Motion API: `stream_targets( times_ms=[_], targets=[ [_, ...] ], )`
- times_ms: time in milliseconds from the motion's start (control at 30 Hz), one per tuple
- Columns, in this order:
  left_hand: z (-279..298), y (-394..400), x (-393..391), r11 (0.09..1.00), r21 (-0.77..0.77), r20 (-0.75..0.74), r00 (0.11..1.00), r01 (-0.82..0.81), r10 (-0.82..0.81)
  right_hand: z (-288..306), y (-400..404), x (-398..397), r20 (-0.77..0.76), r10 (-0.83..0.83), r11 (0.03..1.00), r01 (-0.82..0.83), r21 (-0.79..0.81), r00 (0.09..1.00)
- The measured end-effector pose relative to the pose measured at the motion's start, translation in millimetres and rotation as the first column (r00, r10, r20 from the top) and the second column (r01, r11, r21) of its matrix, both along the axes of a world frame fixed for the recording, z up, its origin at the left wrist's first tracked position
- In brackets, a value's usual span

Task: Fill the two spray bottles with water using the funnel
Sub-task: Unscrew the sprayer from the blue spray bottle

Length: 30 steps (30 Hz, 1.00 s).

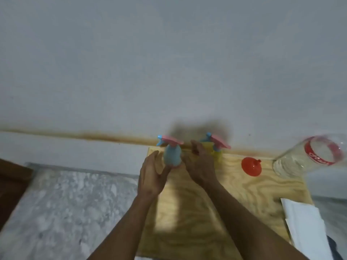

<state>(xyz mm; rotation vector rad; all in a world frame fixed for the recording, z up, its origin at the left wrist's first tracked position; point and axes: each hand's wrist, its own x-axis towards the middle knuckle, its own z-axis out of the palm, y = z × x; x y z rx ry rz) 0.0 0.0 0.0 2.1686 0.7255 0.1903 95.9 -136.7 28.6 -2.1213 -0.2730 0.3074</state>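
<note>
Flanking the blue spray bottle (171, 156) at twelve o'clock, both hands (152, 173) (200, 166) were spread; a knock could have toppled it.

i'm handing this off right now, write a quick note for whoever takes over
Left hand and right hand: both open, flanking the blue spray bottle, which stands at the far edge of the wooden board.
Yellow spray bottle stands just right of it.
Red funnel lies on the board, unused.
Clear water bottle stands at the far right.
Done: nothing visible; both spray heads are still on.
Left: open, fill both.
</note>
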Motion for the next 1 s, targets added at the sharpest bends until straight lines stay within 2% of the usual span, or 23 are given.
stream_targets(
  times_ms=[200,267,400,600,700,833,933,1000],
  targets=[
    [-33,-2,30,0.973,-0.168,-0.121,0.983,-0.158,0.138,-42,22,24,-0.106,-0.001,1.000,0.000,-0.009,0.994],
    [-37,-1,45,0.959,-0.222,-0.107,0.982,-0.178,0.157,-51,26,31,-0.121,0.013,0.999,-0.008,0.044,0.993],
    [-58,0,66,0.969,-0.193,-0.060,0.988,-0.152,0.143,-65,35,39,-0.109,0.022,0.980,0.000,0.197,0.994],
    [-81,-1,64,0.940,-0.303,-0.031,0.988,-0.154,0.151,-78,39,39,-0.116,0.007,0.971,0.021,0.239,0.993],
    [-72,-3,57,0.937,-0.323,0.009,0.989,-0.136,0.146,-72,38,35,-0.128,0.009,0.975,0.020,0.223,0.992],
    [-43,-11,35,0.959,-0.274,0.114,0.987,-0.079,0.113,-48,29,22,-0.175,0.017,0.978,0.020,0.210,0.984],
    [-17,-18,15,0.954,-0.297,0.181,0.980,-0.028,0.085,-18,20,11,-0.147,0.039,0.968,-0.001,0.250,0.988],
    [-1,-24,3,0.965,-0.261,0.231,0.970,-0.015,0.077,5,14,2,-0.146,0.035,0.954,0.011,0.301,0.989]
  ],
)
